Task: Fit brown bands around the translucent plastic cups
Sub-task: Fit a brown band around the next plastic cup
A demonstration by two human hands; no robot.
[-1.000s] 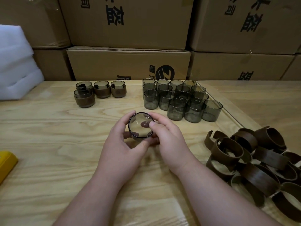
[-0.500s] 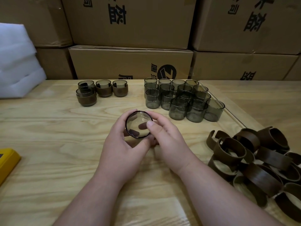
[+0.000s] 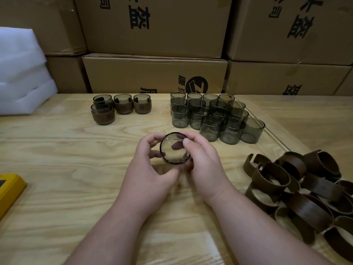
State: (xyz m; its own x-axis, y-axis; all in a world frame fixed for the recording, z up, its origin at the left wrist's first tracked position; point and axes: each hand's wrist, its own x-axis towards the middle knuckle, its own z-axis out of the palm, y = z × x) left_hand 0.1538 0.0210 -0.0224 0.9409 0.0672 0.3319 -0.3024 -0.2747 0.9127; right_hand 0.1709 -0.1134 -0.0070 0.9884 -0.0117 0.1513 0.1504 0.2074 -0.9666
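At the table's middle I hold one translucent grey cup [image 3: 174, 148] with its mouth tilted toward me. My left hand [image 3: 150, 169] curls round its left side and bottom. My right hand [image 3: 202, 159] grips its right side, thumb on the rim. Whether a band is on this cup is hidden by my fingers. Several bare cups [image 3: 215, 117] stand clustered behind my hands. A heap of brown bands [image 3: 305, 188] lies at the right. Several banded cups [image 3: 122, 107] stand at the back left.
Stacked cardboard boxes [image 3: 154, 73] wall off the back of the wooden table [image 3: 66, 169]. White foam [image 3: 21, 73] sits at the far left. A yellow object [image 3: 9, 190] lies at the left edge.
The cup stays between both hands and turns slightly. My left fingers have spread a little more round its left side. The view has shifted a bit.
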